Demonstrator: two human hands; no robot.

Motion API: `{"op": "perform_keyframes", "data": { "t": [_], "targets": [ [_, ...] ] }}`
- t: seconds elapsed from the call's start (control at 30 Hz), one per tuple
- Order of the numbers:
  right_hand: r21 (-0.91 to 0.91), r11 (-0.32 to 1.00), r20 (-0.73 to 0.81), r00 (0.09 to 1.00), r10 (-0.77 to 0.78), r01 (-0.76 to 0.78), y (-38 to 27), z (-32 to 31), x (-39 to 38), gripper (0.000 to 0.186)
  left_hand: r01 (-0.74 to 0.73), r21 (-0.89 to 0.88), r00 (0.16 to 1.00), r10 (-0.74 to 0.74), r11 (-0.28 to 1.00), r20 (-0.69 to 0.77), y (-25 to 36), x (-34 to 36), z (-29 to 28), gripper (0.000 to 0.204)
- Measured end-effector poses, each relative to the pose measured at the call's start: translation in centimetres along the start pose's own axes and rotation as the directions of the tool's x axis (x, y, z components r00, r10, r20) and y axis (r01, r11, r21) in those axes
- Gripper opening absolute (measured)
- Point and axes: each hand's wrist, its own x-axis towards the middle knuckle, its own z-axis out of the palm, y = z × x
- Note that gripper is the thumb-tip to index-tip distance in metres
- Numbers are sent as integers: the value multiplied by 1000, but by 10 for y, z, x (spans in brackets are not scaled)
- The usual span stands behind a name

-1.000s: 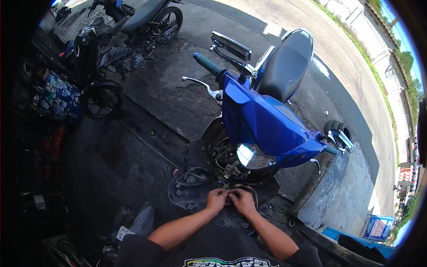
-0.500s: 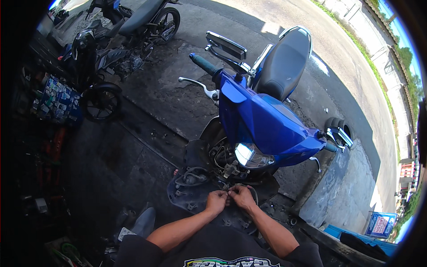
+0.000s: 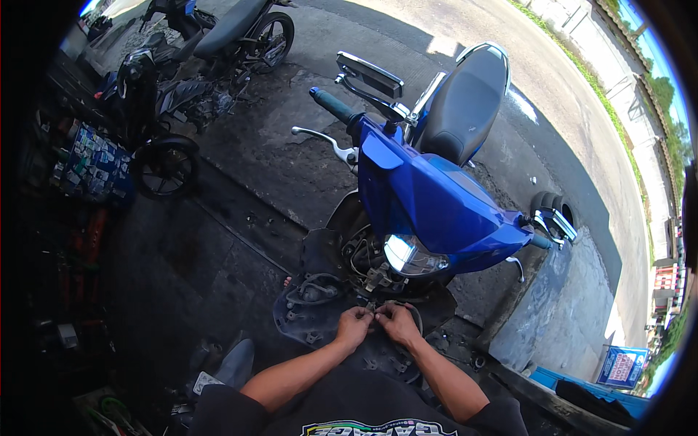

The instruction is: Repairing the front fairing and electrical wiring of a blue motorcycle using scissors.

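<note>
Both hands work close together at the front of a blue scooter (image 3: 429,196), low under its headlight (image 3: 413,254). My left hand (image 3: 354,325) has its fingers curled in a pinch. Close beside it, my right hand (image 3: 396,322) is pinched too, its fingertips almost meeting the left ones. Whatever small part sits between the fingertips is too small and covered to make out. Just beyond the hands are exposed wires and fittings (image 3: 374,276). Beneath them lies a dark plastic front panel (image 3: 294,320) with a looped cable and brackets on it.
A dark motorcycle (image 3: 225,43) stands at the far left, with a second front wheel (image 3: 166,167) nearer. A tyre (image 3: 554,206) lies to the right beside a raised concrete ledge (image 3: 560,305). A blue sign (image 3: 623,365) stands at the lower right. A grey panel piece (image 3: 236,363) lies left of my forearm.
My left hand has shifted very slightly and its fingers have turned a little. The right hand stays nearly in place; the scooter has not moved.
</note>
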Motion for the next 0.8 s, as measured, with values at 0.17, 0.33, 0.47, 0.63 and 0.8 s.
{"op": "perform_keyframes", "data": {
  "t": [0.17, 0.33, 0.47, 0.63, 0.8],
  "targets": [
    [-101, 992, -86, 993, -84, 75, -4, 3, -8, 28, 12, -48, 999, -10, 999, 35, -3, 1, 2, 16],
    [-52, 988, -86, 985, -148, 144, -5, 6, -15, 35, 47, -133, 996, -37, 990, 78, -9, 4, -3, 15],
    [-136, 982, -109, 983, -146, 131, -7, 7, -13, 33, 62, -137, 993, -47, 989, 109, -12, 6, -4, 16],
    [-46, 995, -81, 993, -87, 83, -3, 2, -12, 24, 14, -70, 999, -11, 997, 52, -11, 4, -4, 17],
    [7, 999, -51, 997, -52, 52, 7, 1, -6, 22, -44, 72, 997, 39, 996, 73, -4, 1, 1, 13]
  ]
}}
